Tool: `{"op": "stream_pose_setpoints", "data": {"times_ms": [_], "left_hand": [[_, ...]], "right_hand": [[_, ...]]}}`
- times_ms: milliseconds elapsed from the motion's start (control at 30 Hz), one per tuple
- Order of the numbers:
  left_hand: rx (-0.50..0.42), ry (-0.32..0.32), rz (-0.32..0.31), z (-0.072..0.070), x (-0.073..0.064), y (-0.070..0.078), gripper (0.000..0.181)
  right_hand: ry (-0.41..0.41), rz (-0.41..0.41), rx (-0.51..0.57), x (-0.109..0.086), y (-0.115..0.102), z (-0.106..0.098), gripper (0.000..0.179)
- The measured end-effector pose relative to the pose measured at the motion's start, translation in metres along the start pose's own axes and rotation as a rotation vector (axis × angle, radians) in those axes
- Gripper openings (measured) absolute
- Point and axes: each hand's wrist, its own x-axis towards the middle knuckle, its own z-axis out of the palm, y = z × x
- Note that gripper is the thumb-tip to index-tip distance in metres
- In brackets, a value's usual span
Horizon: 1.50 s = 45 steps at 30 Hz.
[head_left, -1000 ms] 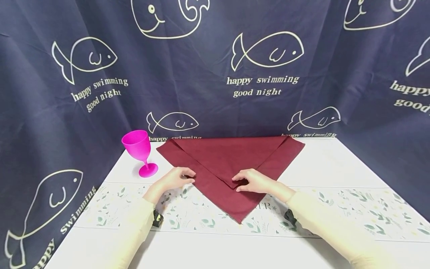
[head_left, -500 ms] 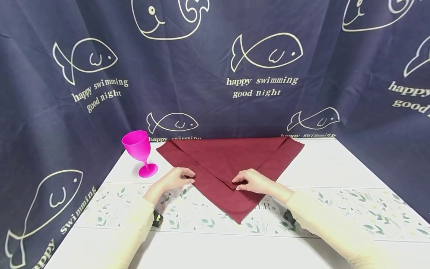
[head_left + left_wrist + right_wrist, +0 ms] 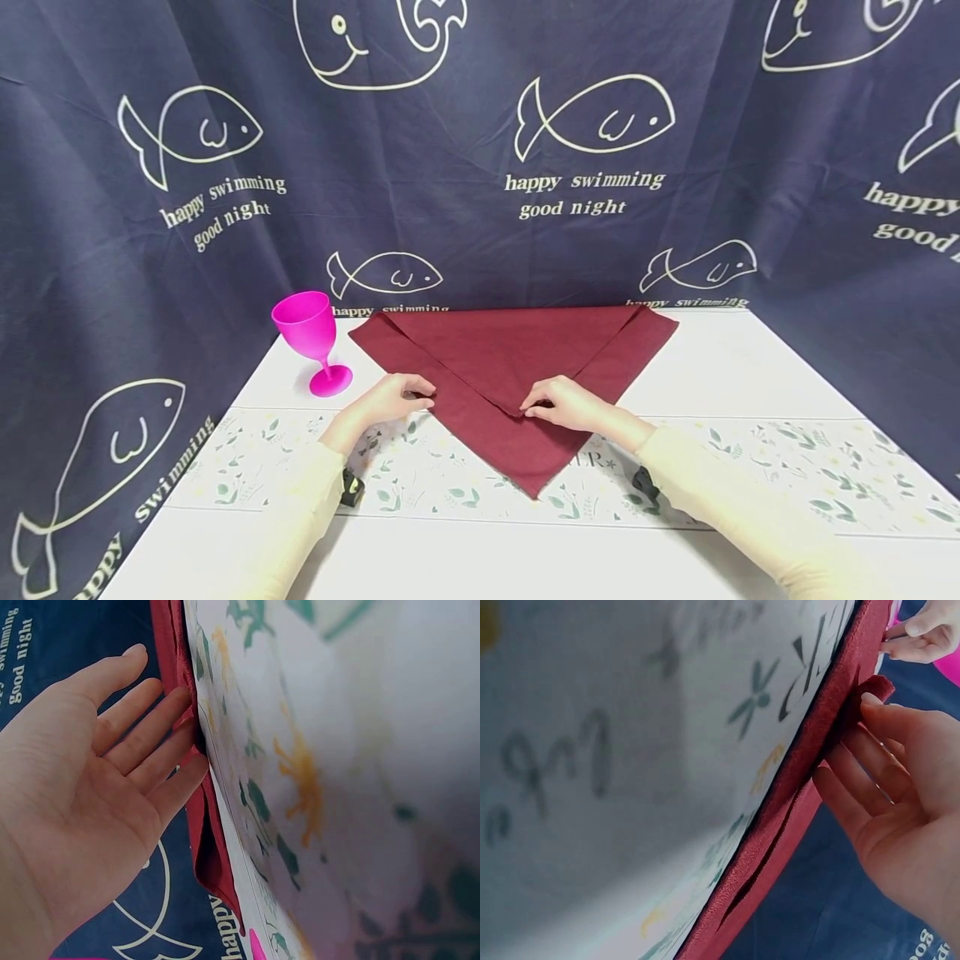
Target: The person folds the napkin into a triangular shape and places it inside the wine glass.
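Observation:
A dark red cloth napkin (image 3: 510,350) lies folded into a triangle, its long side at the back and a point toward me. The tip of its top layer ends short of the lower layer's point. My right hand (image 3: 566,404) pinches that top tip, and in the right wrist view the thumb lies on a slightly raised corner (image 3: 881,688). At the napkin's left slanting edge, my left hand (image 3: 392,397) touches the cloth. Its fingers (image 3: 154,742) are nearly straight in the left wrist view, with the thumb apart from them.
A bright pink goblet (image 3: 307,329) stands upright at the back left of the white table (image 3: 750,367). A runner printed with leaves (image 3: 825,475) crosses the table under the napkin's front. A dark blue fish-print curtain (image 3: 480,208) hangs behind and at both sides.
My right fingertips have closed on the top layer's tip, with the thumb drawn in slightly. The left hand and the goblet have stayed in place.

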Motion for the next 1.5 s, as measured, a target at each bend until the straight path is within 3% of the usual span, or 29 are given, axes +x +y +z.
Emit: {"op": "stream_pose_setpoints", "data": {"times_ms": [200,433,1267,1500], "left_hand": [[0.007,0.003,0.004,0.000,0.001,-0.001,0.027],[0.015,0.002,-0.005,0.001,0.000,-0.002,0.029],[0.033,0.026,-0.039,0.000,0.002,0.002,0.028],[0.076,0.042,0.009,0.000,0.002,0.000,0.026]], "right_hand": [[0.013,-0.008,-0.019,-0.001,0.000,-0.002,0.008],[-0.003,0.041,-0.017,-0.001,-0.003,-0.005,0.009],[-0.021,0.016,0.031,-0.011,-0.019,-0.012,0.010],[-0.012,0.000,0.043,-0.013,-0.025,-0.013,0.010]]}}
